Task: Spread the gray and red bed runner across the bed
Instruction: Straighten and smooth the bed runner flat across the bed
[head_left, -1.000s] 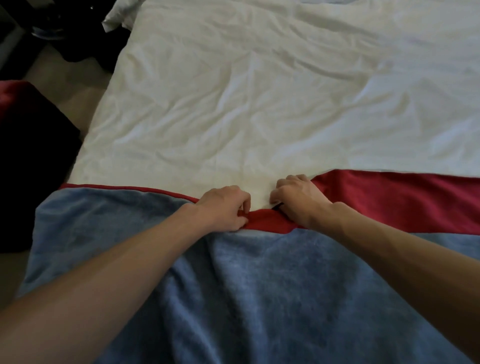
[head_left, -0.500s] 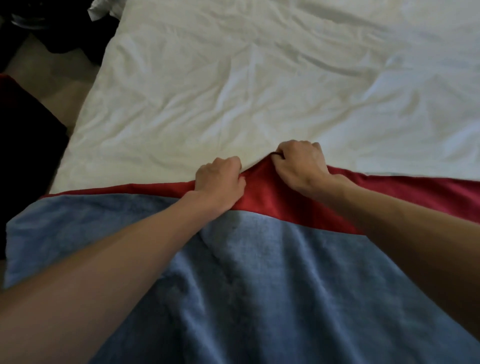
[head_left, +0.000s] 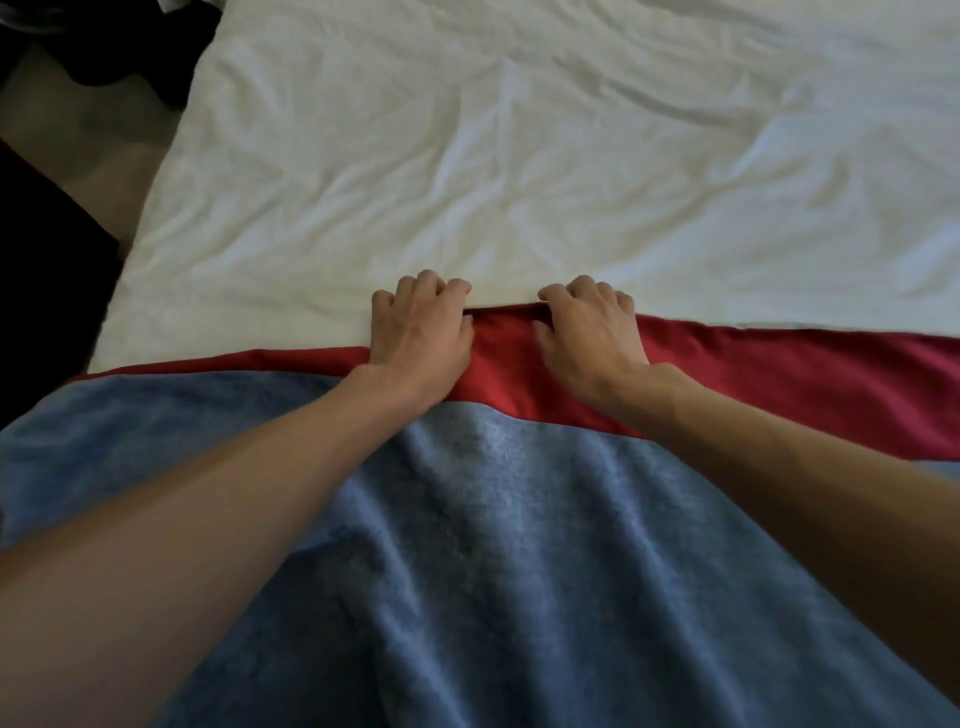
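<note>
While L hand (head_left: 421, 332) & R hand (head_left: 587, 338) grip red hem (head_left: 503, 332) w/ curled fingers, bed runner (head_left: 519, 545) covers 6 o'clock part of bed (head_left: 519, 156). Step, prob.: drawing hem toward 12 o'clock. Next: even tension, flatten gray wrinkles toward 3 & 9.

Bare left forearm (head_left: 208, 509), bare right forearm (head_left: 779, 467), bare left grip (head_left: 418, 332), bare right grip (head_left: 589, 338)

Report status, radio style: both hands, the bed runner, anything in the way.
Both gripping: left hand, right hand, on red edge of bed runner. Gray part rumpled, red band narrower at left. Wrinkled white sheet ahead, nothing seen blocking.
</note>
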